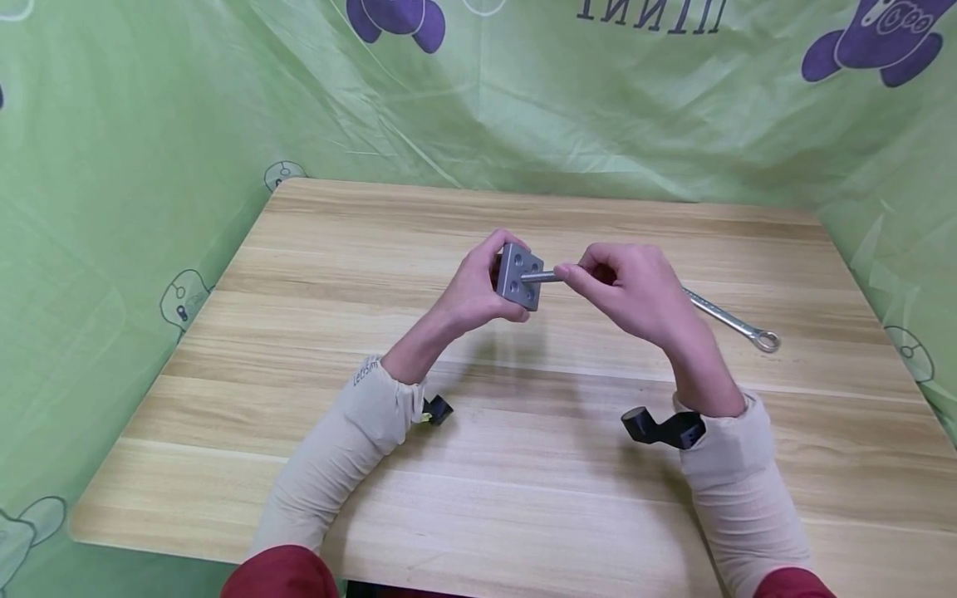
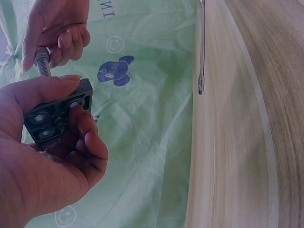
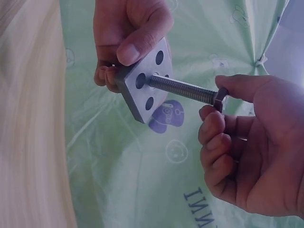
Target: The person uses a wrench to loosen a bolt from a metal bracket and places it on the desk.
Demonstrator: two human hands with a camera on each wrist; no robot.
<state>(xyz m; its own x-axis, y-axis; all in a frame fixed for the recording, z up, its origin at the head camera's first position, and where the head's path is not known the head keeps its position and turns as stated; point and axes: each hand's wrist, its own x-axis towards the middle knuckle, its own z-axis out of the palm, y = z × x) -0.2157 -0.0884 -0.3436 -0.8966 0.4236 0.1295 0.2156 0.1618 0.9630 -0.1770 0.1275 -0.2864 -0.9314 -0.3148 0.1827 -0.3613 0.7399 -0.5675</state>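
Note:
My left hand (image 1: pixel 471 286) grips a square grey plate (image 1: pixel 512 278) by its edges, raised over the table. Round holes show near the plate's corners, and its back, seen in the left wrist view, is recessed. A long threaded bolt (image 3: pixel 183 89) stands out from the middle of the plate's face, its tip at the centre hole. Thumb and forefinger of my right hand (image 1: pixel 635 286) pinch the bolt's hex head (image 3: pixel 220 99), the other fingers curled beneath. Some of the plate is covered by my left thumb and fingers.
A combination wrench (image 1: pixel 736 324) lies on the wooden table (image 1: pixel 568 515), right of my right hand and partly hidden behind it. Green printed fabric (image 1: pixel 523 108) hangs behind the table and along both sides. Black camera mounts (image 1: pixel 661 428) sit at both wrists.

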